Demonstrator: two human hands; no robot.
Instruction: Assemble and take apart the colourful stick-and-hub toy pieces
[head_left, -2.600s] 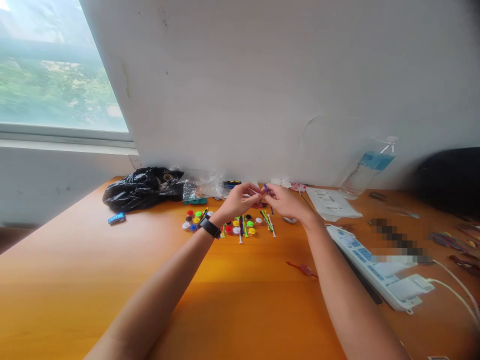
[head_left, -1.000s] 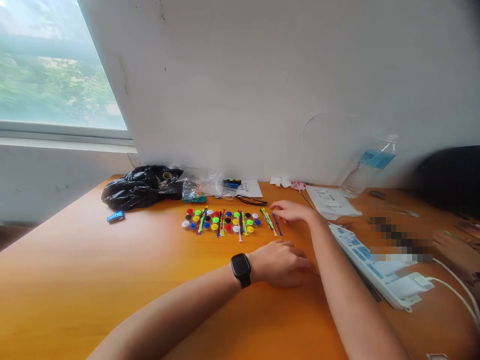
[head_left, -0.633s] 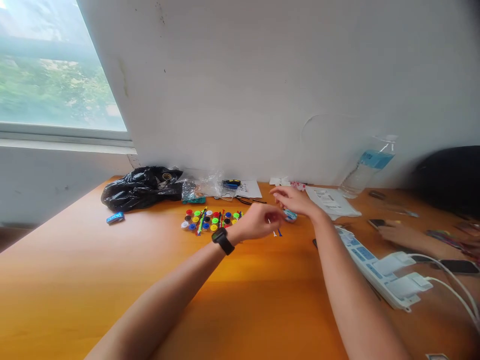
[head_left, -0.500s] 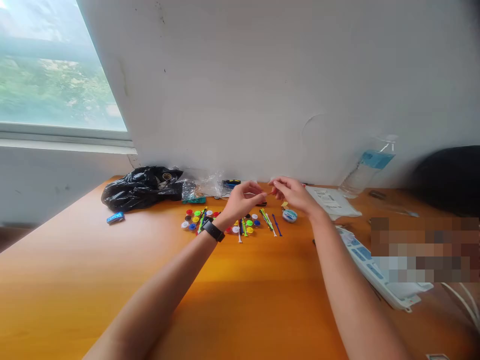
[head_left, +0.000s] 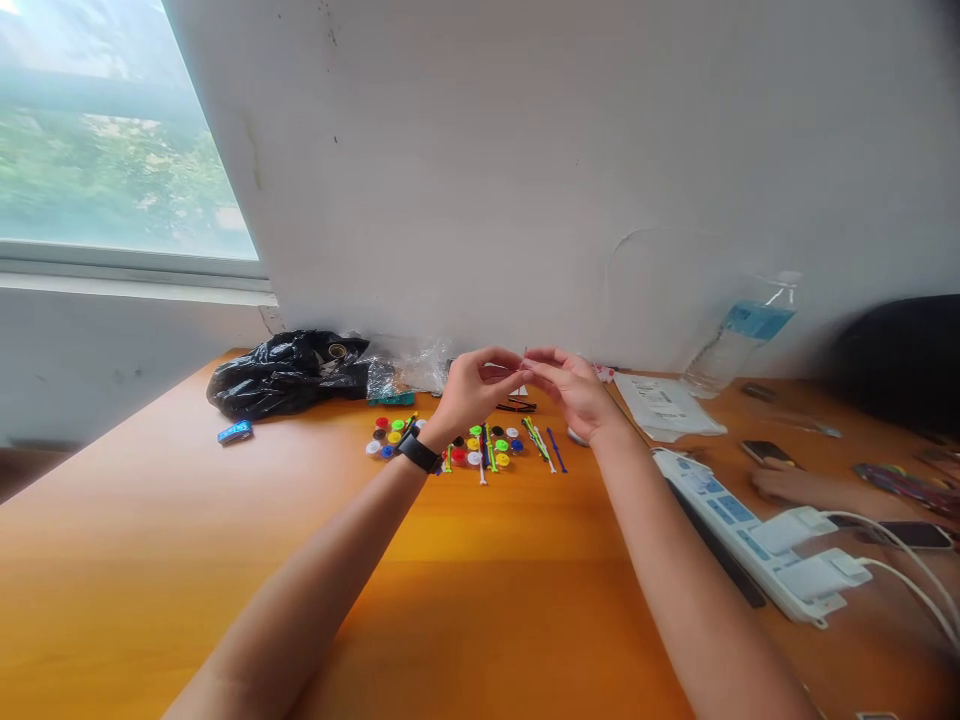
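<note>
My left hand [head_left: 477, 392], a black band on its wrist, is raised over the far part of the table with thumb and fingers pinched. Opposite it, my right hand [head_left: 571, 392] is pinched as well, and the fingertips of both hands meet. A tiny thin piece seems to stick up between them, too small to name. Under and beside the hands lie several round coloured caps [head_left: 503, 460] in rows. Thin plastic sticks with knobbed ends, among them a white stick [head_left: 482, 465] and a blue stick [head_left: 556, 450], lie among and right of the caps.
A black plastic bag [head_left: 289, 375] and clear wrapping [head_left: 409, 368] lie at the back left, near a small blue packet [head_left: 235, 431]. On the right are a white power strip [head_left: 739, 530], a plastic bottle [head_left: 739, 345], a white packet [head_left: 667, 405] and another person's hand [head_left: 795, 487] beside a phone [head_left: 766, 452].
My right hand has moved left and turned, and its fingertips now meet those of my left hand. The thin strand between the hands no longer shows. The view has shifted slightly.
</note>
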